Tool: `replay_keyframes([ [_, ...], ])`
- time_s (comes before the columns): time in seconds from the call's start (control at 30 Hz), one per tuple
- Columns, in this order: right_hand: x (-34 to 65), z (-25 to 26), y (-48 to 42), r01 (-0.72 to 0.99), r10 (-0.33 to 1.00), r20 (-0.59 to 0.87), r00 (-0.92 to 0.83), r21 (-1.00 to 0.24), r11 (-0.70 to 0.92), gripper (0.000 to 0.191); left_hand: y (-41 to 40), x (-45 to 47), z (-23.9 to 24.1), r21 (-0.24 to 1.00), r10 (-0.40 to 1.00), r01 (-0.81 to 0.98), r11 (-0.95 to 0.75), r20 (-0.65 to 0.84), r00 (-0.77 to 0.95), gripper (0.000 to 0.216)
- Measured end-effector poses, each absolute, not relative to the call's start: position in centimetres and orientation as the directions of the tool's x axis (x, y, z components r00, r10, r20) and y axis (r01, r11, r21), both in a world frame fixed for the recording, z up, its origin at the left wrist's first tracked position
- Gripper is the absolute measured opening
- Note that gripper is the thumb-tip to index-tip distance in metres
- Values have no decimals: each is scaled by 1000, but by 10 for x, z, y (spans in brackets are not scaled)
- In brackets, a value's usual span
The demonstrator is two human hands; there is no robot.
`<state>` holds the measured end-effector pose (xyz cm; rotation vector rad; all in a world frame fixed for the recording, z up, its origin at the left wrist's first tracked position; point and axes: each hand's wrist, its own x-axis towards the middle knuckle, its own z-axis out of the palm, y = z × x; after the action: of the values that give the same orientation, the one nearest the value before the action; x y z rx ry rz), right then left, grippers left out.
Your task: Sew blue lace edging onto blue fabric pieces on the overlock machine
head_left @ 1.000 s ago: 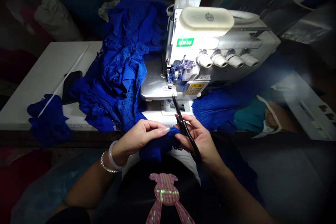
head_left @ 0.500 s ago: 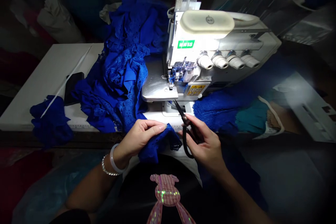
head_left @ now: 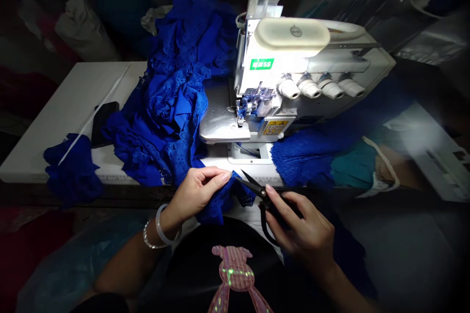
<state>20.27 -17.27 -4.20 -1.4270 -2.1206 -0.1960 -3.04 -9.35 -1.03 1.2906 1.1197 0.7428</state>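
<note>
holding blue lace (head_left: 220,203) and black scissors (head_left: 252,186)

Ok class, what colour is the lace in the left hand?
The lace is royal blue, best seen in the head view.

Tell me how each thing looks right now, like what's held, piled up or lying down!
Left hand: pinching the blue lace piece
Blue lace piece: bunched up
Right hand: holding the black scissors
Black scissors: lying sideways, blades near the lace
Overlock sewing machine: brightly lit, not touched
Blue lace heap: piled up
Black phone: lying flat, dark
</note>
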Motion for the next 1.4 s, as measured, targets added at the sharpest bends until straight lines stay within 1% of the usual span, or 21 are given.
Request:
replay_keyframes([
  [0.17,201,-42,-171,891,800,534,-274,-171,420,53,-94,-30,-10,974,913,131,187,-222,342,28],
  [0.47,201,-41,-172,902,795,538,-279,-138,410,52,-94,-31,-10,969,902,109,224,-248,354,27],
  [0.73,202,-41,-171,903,784,545,-298,-107,417,42,-93,-30,-11,967,897,87,239,-254,362,26],
  [1.0,200,-43,-173,900,790,547,-278,-140,413,42,-92,-30,-10,961,886,84,264,-276,373,26],
  [1.4,199,-48,-172,897,799,543,-259,-172,408,54,-93,-29,-11,961,890,89,263,-277,363,25],
])
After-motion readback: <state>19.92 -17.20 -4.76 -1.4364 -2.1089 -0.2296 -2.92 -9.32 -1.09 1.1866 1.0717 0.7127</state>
